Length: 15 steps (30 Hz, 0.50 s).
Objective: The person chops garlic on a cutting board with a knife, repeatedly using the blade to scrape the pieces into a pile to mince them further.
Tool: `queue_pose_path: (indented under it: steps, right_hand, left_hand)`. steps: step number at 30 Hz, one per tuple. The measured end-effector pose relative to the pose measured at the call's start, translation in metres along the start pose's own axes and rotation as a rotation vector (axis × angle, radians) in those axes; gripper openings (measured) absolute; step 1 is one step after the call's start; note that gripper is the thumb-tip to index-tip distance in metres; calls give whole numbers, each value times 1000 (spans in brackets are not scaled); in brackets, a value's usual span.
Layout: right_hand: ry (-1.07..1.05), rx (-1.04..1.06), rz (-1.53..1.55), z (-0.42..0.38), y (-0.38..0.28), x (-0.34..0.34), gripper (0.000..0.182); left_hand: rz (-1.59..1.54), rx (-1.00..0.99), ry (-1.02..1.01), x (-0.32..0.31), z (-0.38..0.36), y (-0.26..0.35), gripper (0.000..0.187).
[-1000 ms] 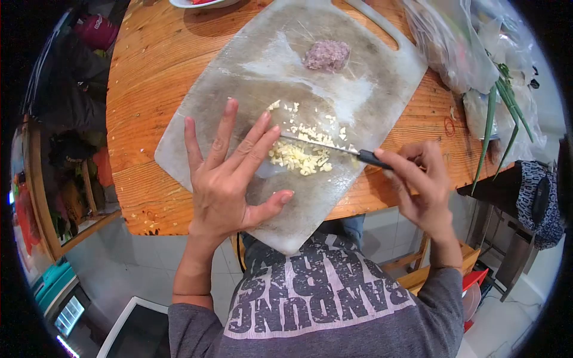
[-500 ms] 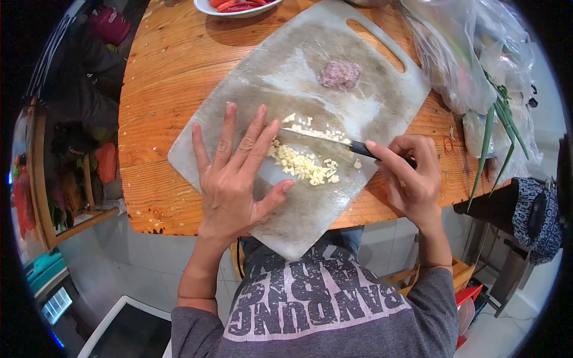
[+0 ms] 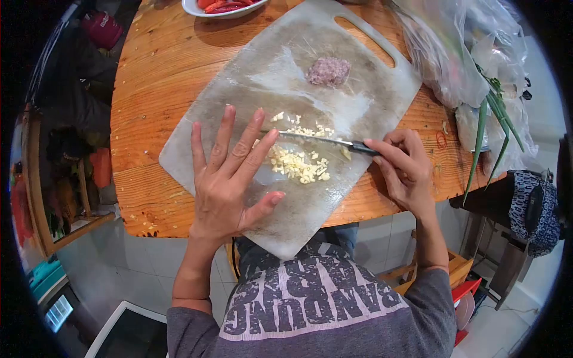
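My right hand [image 3: 409, 170] is closed around the black handle of a knife [image 3: 325, 139], whose blade points left across the cutting board [image 3: 239, 83]. My left hand [image 3: 221, 185] is spread open over the board's left part, palm down, with its index fingertip at the blade's tip end. Chopped garlic [image 3: 301, 164] lies in a loose pile on my side of the blade, and more small bits lie just beyond it. Farther up the board sits a compact heap of finely chopped pinkish-purple pieces [image 3: 328, 71], which look like shallot.
The board rests at an angle on a wooden table [image 3: 152, 149], its corner jutting past the near edge. A white bowl of red chillies [image 3: 224, 8] stands at the far side. Clear plastic bags [image 3: 441, 53] and green onion leaves [image 3: 498, 113] occupy the right.
The whole view has shifted slightly, so the board and table appear farther left. Against the board, the knife sits a little differently over the garlic. Both hands keep much the same pose.
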State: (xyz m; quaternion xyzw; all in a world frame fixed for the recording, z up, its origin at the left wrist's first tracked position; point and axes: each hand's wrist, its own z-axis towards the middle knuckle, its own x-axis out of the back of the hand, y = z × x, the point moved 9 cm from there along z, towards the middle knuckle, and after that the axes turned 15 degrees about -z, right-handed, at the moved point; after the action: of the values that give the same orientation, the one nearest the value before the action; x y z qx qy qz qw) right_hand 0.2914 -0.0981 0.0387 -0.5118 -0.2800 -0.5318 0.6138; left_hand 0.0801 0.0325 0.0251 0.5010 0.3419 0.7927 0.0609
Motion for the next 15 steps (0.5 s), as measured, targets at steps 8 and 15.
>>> queue_pose_path:
  steps: [8, 15]
  right_hand:
    - [120, -2, -21, 18, -9, 1, 45]
    - [122, 37, -180, 20, -9, 1, 48]
  left_hand:
    - [-16, 62, 49, 4, 0, -6, 73]
    - [-60, 81, 41, 2, 1, -10, 76]
